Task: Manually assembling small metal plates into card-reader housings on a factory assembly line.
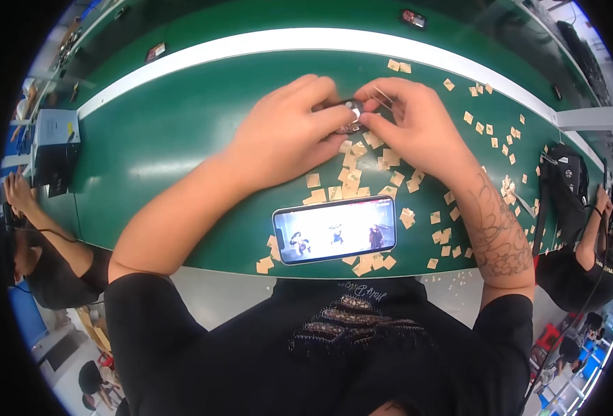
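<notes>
A small dark device with a shiny, pale part [354, 114] is up between my two hands over the green table. My left hand [296, 125] wraps its fingers around the device from the left, covering much of it. From the right, my right hand [414, 121] reaches in, thumb and index finger closed at the device's edge. Two thin pale prongs, like tweezers [383, 96], stick out among the right hand's fingers. Small tan paper squares [350, 177] lie just below the hands, some overlapping.
A phone [334, 230] showing a bright picture lies near the table's front edge. More tan squares spread over the right side. A black bag [566, 177] sits at the right end, a box [57, 135] at the left. Co-workers sit on both sides. A white-edged shelf crosses the back.
</notes>
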### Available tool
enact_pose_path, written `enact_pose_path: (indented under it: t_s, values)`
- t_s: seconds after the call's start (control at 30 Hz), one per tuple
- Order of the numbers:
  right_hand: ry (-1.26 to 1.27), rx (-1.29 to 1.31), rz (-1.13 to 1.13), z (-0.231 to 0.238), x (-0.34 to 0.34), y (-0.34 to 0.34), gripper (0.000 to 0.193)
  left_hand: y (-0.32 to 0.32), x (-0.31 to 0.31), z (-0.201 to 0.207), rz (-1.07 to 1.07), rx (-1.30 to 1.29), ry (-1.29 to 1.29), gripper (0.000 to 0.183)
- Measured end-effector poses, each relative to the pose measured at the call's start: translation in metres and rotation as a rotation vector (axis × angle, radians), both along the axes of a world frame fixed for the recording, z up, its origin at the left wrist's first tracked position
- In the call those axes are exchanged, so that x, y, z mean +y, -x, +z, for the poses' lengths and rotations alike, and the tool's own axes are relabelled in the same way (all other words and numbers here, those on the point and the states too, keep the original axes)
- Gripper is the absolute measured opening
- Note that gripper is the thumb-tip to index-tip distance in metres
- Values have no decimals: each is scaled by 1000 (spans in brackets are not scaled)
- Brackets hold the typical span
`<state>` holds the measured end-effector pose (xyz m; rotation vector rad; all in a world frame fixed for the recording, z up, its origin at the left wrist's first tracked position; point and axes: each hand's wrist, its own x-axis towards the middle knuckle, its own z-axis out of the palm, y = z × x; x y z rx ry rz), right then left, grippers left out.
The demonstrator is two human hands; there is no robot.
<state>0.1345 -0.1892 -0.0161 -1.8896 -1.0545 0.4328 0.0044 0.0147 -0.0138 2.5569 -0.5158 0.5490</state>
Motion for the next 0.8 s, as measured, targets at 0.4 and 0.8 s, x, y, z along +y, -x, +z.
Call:
enact_pose_path:
  t_s: [0.4,0.8]
  values:
    - [-60,382,-36,-1,-3,0,18,-3,-10,12,83,440,594,38]
    - [-107,62,-120,10,-9,-3,16,-40,30,5,338,300,514,23]
